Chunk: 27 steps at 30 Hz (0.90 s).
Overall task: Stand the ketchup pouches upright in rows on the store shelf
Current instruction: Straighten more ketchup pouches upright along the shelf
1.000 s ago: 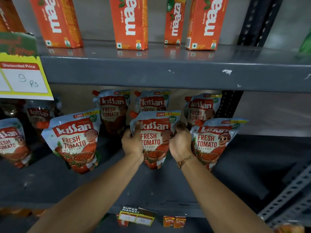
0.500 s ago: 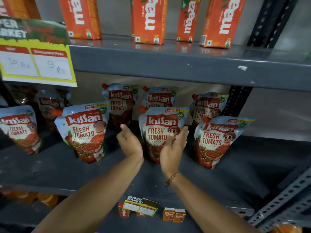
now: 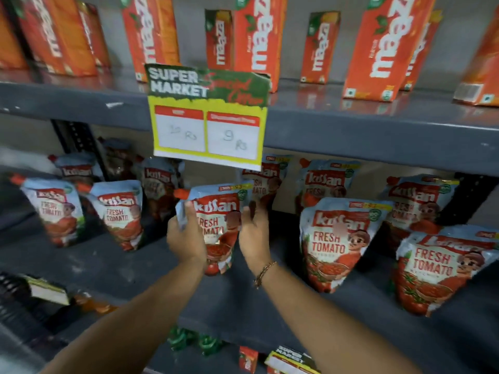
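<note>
Several Kissan ketchup pouches stand in two loose rows on the grey shelf [image 3: 121, 268]. My left hand [image 3: 186, 238] grips the left edge of a front-row ketchup pouch [image 3: 220, 225], which stands roughly upright. My right hand [image 3: 253, 233] is at that pouch's right edge with its fingers spread, holding nothing. Two more front pouches [image 3: 337, 241] [image 3: 442, 271] stand to the right, leaning slightly. Others [image 3: 118, 211] [image 3: 54, 209] stand to the left. Back-row pouches [image 3: 326, 184] [image 3: 421, 206] are partly hidden behind them.
A yellow price sign [image 3: 208, 117] hangs from the upper shelf edge [image 3: 378, 136], right above my hands. Orange Maaza cartons [image 3: 256, 36] line the upper shelf. Small red cartons [image 3: 247, 360] and a second sign [image 3: 291, 360] sit on the shelf below.
The view has swung left. Both hands have left the middle front pouch and moved to the pouch left of it, and my left hand has taken hold of its edge.
</note>
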Tool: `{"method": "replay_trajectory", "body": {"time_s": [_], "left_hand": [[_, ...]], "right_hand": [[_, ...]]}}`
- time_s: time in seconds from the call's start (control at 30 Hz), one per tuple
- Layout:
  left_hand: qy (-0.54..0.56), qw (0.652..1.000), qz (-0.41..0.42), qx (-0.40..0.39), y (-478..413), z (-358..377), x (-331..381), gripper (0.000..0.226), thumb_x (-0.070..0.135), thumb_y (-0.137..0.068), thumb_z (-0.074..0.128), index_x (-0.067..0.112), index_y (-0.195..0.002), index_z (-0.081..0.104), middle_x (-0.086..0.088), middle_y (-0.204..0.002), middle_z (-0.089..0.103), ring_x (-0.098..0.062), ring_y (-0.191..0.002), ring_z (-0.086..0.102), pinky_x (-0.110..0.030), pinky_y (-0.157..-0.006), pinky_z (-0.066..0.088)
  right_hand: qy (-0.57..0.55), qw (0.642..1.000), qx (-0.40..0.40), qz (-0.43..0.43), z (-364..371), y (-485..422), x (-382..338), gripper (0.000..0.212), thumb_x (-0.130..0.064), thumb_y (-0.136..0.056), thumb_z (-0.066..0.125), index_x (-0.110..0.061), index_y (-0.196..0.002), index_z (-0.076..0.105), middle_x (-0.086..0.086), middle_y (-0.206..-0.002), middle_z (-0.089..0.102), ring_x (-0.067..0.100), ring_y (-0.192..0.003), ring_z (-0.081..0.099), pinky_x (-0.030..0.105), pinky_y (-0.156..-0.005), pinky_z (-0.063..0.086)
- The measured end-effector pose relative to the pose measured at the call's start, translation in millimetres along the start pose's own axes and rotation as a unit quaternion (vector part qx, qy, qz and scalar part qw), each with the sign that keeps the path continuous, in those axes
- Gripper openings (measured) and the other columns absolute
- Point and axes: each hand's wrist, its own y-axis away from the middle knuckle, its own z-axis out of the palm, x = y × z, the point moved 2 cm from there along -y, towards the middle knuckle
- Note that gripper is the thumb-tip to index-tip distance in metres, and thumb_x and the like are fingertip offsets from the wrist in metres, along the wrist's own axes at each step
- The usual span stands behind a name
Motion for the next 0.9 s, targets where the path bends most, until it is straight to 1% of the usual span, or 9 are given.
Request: {"method": "replay_trajectory", "body": {"time_s": [0.07, 0.13, 0.2, 0.37, 0.5, 0.63, 0.7, 0.8, 0.9], "left_hand": [[0.009, 1.000, -0.005, -0.021, -11, -1, 1, 0.047, 0.053, -0.086, 0.054, 0.015, -0.062, 0.040, 0.000, -0.064, 0.050, -0.014, -0.060, 0.051, -0.032, -0.063, 0.046], [0.018, 0.999, -0.023, -0.039, -18, 2, 1, 0.049, 0.052, -0.085, 0.055, 0.016, -0.059, 0.036, 0.001, -0.061, 0.047, -0.012, -0.056, 0.048, -0.028, -0.057, 0.044], [0.021, 0.998, -0.036, -0.055, -26, 5, 2, 0.049, 0.055, -0.083, 0.057, 0.016, -0.058, 0.040, 0.000, -0.060, 0.051, -0.013, -0.057, 0.051, -0.028, -0.058, 0.046], [0.044, 0.990, -0.082, -0.108, -35, 24, 1, 0.047, 0.058, -0.074, 0.065, 0.017, -0.060, 0.049, 0.001, -0.064, 0.059, -0.018, -0.065, 0.061, -0.035, -0.069, 0.054], [0.050, 0.982, -0.104, -0.153, -21, 40, 0, 0.043, 0.051, -0.077, 0.067, 0.016, -0.057, 0.052, 0.001, -0.062, 0.060, -0.014, -0.060, 0.059, -0.033, -0.069, 0.052], [0.039, 0.974, -0.111, -0.193, -7, 51, -4, 0.047, 0.055, -0.074, 0.068, 0.016, -0.056, 0.050, 0.001, -0.062, 0.061, -0.018, -0.064, 0.061, -0.035, -0.071, 0.053], [0.038, 0.972, -0.113, -0.203, -1, 52, -4, 0.049, 0.056, -0.073, 0.068, 0.016, -0.055, 0.047, 0.001, -0.061, 0.059, -0.019, -0.065, 0.061, -0.036, -0.071, 0.053], [0.032, 0.974, -0.103, -0.201, 3, 50, -5, 0.052, 0.057, -0.073, 0.068, 0.016, -0.053, 0.044, 0.002, -0.058, 0.056, -0.015, -0.060, 0.057, -0.032, -0.066, 0.049], [0.027, 0.974, -0.100, -0.200, 6, 47, -4, 0.052, 0.058, -0.073, 0.067, 0.016, -0.053, 0.044, 0.001, -0.059, 0.057, -0.018, -0.063, 0.058, -0.034, -0.067, 0.049]], "right_hand": [[-0.150, 0.981, 0.002, 0.120, 15, -13, 7, 0.022, -0.021, -0.097, 0.041, -0.012, -0.107, 0.059, 0.009, -0.101, 0.066, 0.028, -0.104, 0.060, 0.049, -0.102, 0.044], [-0.301, 0.931, 0.007, 0.206, 22, -17, 9, 0.025, -0.013, -0.099, 0.037, -0.013, -0.089, 0.060, 0.005, -0.074, 0.068, 0.025, -0.085, 0.060, 0.045, -0.091, 0.047], [-0.365, 0.908, 0.023, 0.202, 28, -19, 8, 0.023, -0.008, -0.097, 0.039, -0.014, -0.088, 0.059, 0.008, -0.078, 0.067, 0.028, -0.085, 0.060, 0.048, -0.091, 0.047], [-0.368, 0.914, 0.084, 0.148, 18, -24, 8, 0.016, -0.003, -0.093, 0.046, -0.011, -0.094, 0.059, 0.010, -0.090, 0.065, 0.026, -0.086, 0.062, 0.048, -0.092, 0.048], [-0.336, 0.923, 0.144, 0.117, -8, -26, 10, 0.021, -0.001, -0.094, 0.046, -0.012, -0.082, 0.059, 0.004, -0.078, 0.068, 0.018, -0.074, 0.065, 0.028, -0.068, 0.057], [-0.303, 0.934, 0.168, 0.090, -30, -25, 7, 0.024, 0.000, -0.095, 0.041, -0.012, -0.079, 0.054, 0.003, -0.076, 0.063, 0.008, -0.061, 0.065, 0.019, -0.057, 0.056], [-0.336, 0.926, 0.155, 0.071, -35, -26, 7, 0.027, 0.004, -0.094, 0.037, -0.009, -0.076, 0.053, 0.003, -0.071, 0.064, 0.009, -0.063, 0.065, 0.022, -0.060, 0.056], [-0.339, 0.929, 0.134, 0.065, -37, -25, 8, 0.026, 0.003, -0.094, 0.035, -0.008, -0.078, 0.052, 0.009, -0.081, 0.059, 0.018, -0.077, 0.059, 0.028, -0.073, 0.054], [-0.329, 0.932, 0.134, 0.070, -40, -19, 4, 0.029, 0.003, -0.095, 0.033, -0.009, -0.077, 0.053, 0.007, -0.081, 0.057, 0.015, -0.075, 0.059, 0.021, -0.066, 0.056]]}}
